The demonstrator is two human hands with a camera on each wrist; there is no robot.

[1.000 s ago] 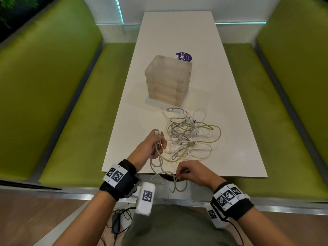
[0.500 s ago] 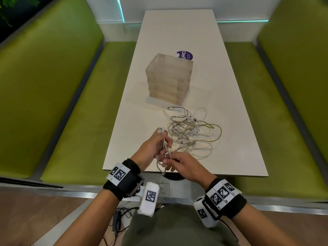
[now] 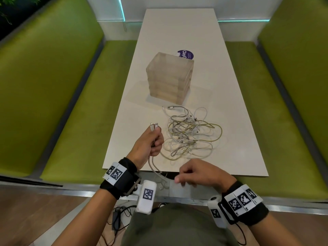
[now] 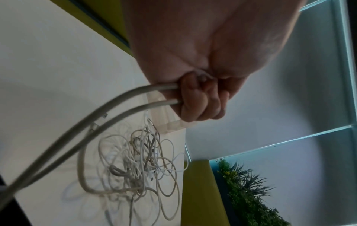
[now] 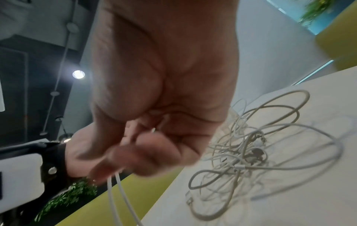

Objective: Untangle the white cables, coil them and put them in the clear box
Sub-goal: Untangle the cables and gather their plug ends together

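Observation:
My left hand (image 3: 154, 141) grips a doubled white cable (image 3: 153, 165) above the table's near edge. Its two plug ends (image 3: 154, 125) stick up out of the fist. In the left wrist view two strands (image 4: 135, 99) run out from under the curled fingers (image 4: 201, 105). The cable hangs off the table edge toward my right hand (image 3: 186, 177), which pinches its thin strands (image 5: 115, 197) lower down. A tangle of white and yellowish cables (image 3: 191, 137) lies on the table right of my left hand. The clear box (image 3: 170, 78) stands behind the tangle, looking like a ribbed stack.
The white table (image 3: 177, 27) is long and narrow, with green benches on the left (image 3: 53, 107) and right (image 3: 276, 107). A purple round sticker (image 3: 186, 53) lies behind the box. Black cords and an adapter (image 3: 118, 219) lie on the floor.
My right hand had come up to the left hand half a second ago; it has now dropped back down to the table's near edge along the cable. The left hand rose slightly.

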